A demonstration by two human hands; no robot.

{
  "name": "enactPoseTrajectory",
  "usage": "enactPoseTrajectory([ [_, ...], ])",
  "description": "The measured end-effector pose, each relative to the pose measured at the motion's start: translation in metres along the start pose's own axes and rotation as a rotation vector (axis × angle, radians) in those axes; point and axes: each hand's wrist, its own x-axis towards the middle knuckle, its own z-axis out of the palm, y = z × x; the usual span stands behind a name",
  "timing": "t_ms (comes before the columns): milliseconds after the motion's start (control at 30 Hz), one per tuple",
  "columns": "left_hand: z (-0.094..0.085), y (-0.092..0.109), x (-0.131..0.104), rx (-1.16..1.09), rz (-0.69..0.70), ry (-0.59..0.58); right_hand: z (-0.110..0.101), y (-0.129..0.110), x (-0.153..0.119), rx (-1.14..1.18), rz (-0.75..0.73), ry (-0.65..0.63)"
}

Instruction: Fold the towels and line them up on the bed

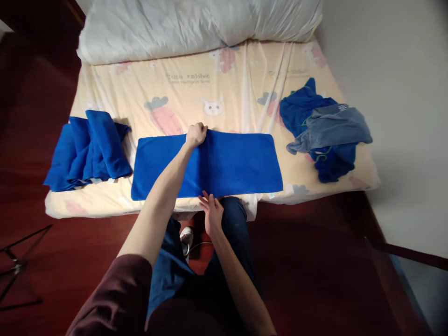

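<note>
A blue cloth [241,163] lies spread as a long rectangle along the near edge of the bed, with a crease down its middle. My left hand [196,135] is closed on the cloth's far edge near that crease. At the near edge, just below the crease, my right hand [212,211] has its fingers apart, with the fingertips at the cloth's border. Several folded blue cloths [105,144] overlap at the left. On the right lies a crumpled blue pile [303,105] with a grey-blue cloth [336,128] on top.
The bed [185,100] has a pale sheet printed with carrots and rabbits. A thick white quilt [196,28] lies across its far side. A wall [402,116] stands at the right. Black stand legs [16,268] rest on the floor at the lower left.
</note>
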Motion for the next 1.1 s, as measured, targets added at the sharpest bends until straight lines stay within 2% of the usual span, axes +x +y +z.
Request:
enactPoseTrajectory([
  [67,-0.023,0.009,-0.014,-0.105,0.023,0.031,-0.004,-0.018,-0.01,-0.093,-0.132,-0.024],
  [133,-0.055,0.019,-0.03,-0.192,0.034,0.056,-0.009,-0.045,-0.02,-0.175,-0.269,-0.053],
  [200,-0.093,0.026,-0.05,-0.261,0.043,0.102,-0.014,-0.082,-0.029,-0.225,-0.405,-0.069],
  [300,-0.157,0.033,-0.085,-0.368,0.108,0.218,-0.014,-0.151,-0.045,-0.305,-0.609,-0.115],
  [367,-0.198,0.036,-0.113,-0.454,0.19,0.326,-0.005,-0.199,-0.056,-0.377,-0.748,-0.183],
  [467,-0.251,0.041,-0.158,-0.598,0.302,0.491,0.018,-0.263,-0.072,-0.427,-0.969,-0.243],
  [600,-0.304,0.046,-0.21,-0.698,0.433,0.614,0.056,-0.327,-0.09,-0.483,-1.064,-0.334],
  [700,-0.331,0.045,-0.239,-0.703,0.465,0.696,0.078,-0.359,-0.106,-0.516,-1.069,-0.431],
  [833,-0.35,0.038,-0.271,-0.721,0.473,0.731,0.095,-0.382,-0.129,-0.56,-1.042,-0.511],
  [933,-0.354,0.028,-0.292,-0.727,0.472,0.7,0.096,-0.388,-0.143,-0.589,-1.006,-0.543],
  [1033,-0.353,0.017,-0.314,-0.716,0.467,0.639,0.088,-0.388,-0.154,-0.612,-0.966,-0.569],
  [1100,-0.35,0.011,-0.331,-0.662,0.483,0.665,0.08,-0.386,-0.163,-0.634,-0.919,-0.586],
])
